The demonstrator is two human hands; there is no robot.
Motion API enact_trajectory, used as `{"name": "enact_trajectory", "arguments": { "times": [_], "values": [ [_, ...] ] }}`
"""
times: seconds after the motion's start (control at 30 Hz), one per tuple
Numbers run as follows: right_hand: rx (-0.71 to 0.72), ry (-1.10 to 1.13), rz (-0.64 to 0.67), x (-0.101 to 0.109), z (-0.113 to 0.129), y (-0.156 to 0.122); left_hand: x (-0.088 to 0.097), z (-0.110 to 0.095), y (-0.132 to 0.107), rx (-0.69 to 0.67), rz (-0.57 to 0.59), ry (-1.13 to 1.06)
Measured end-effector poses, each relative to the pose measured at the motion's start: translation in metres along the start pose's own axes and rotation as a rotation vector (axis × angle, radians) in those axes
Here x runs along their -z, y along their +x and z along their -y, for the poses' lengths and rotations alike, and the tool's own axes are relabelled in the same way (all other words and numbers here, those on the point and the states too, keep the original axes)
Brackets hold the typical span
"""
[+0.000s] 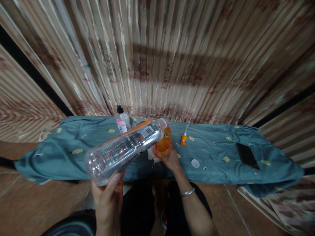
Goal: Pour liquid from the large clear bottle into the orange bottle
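My left hand [108,190] grips a large clear plastic bottle [125,149] from below, near its base. The bottle has a printed label with an orange strip and is tilted, its neck toward the upper right. Its mouth is at the top of a smaller orange bottle [164,143], held by my right hand [169,157] with the fingers wrapped round it. Whether liquid passes between them I cannot make out. Under the orange bottle lies a piece of white paper [152,154], partly hidden. An orange pump top [183,139] with a clear tube rests to the right.
A teal patterned cloth [211,170] covers the narrow table. On it stand a clear bottle with a black cap [122,120] at the back left, a white round disc [195,163] and a dark phone [247,156] at the right. A pleated curtain [157,65] hangs behind.
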State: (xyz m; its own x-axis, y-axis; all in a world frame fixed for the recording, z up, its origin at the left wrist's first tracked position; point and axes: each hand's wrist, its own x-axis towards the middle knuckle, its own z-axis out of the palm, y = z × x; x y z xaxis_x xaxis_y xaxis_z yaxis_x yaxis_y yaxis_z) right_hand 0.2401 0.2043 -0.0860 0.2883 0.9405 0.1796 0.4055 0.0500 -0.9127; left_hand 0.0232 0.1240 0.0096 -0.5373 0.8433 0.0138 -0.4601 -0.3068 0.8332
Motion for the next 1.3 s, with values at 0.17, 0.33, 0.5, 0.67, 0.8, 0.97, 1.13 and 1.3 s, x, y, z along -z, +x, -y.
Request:
{"name": "enact_trajectory", "arguments": {
  "times": [0.17,0.33,0.5,0.67,0.8,0.97,1.13,1.3],
  "values": [
    [0.038,0.014,0.011,0.001,-0.003,0.001,0.000,0.002,0.000,-0.011,0.015,0.002],
    [0.045,0.007,0.002,0.001,-0.004,0.002,-0.006,-0.005,-0.001,0.026,-0.011,-0.002],
    [0.070,0.015,0.005,0.000,-0.005,0.001,-0.012,-0.011,-0.001,0.058,-0.062,-0.008],
    [0.042,0.003,0.000,0.000,-0.005,0.001,-0.015,-0.013,-0.001,0.065,-0.054,-0.012],
    [0.077,0.035,-0.002,-0.001,-0.005,0.001,-0.016,-0.014,-0.001,0.056,-0.051,-0.008],
    [0.051,0.029,0.005,0.000,-0.005,0.001,-0.013,-0.012,-0.002,0.050,-0.031,-0.005],
    [0.053,0.034,0.021,0.002,-0.007,0.001,-0.004,-0.004,-0.004,-0.007,0.011,-0.005],
    [0.049,0.030,0.034,0.003,-0.010,0.002,-0.002,-0.001,-0.004,-0.033,0.039,0.011]
  ]
}}
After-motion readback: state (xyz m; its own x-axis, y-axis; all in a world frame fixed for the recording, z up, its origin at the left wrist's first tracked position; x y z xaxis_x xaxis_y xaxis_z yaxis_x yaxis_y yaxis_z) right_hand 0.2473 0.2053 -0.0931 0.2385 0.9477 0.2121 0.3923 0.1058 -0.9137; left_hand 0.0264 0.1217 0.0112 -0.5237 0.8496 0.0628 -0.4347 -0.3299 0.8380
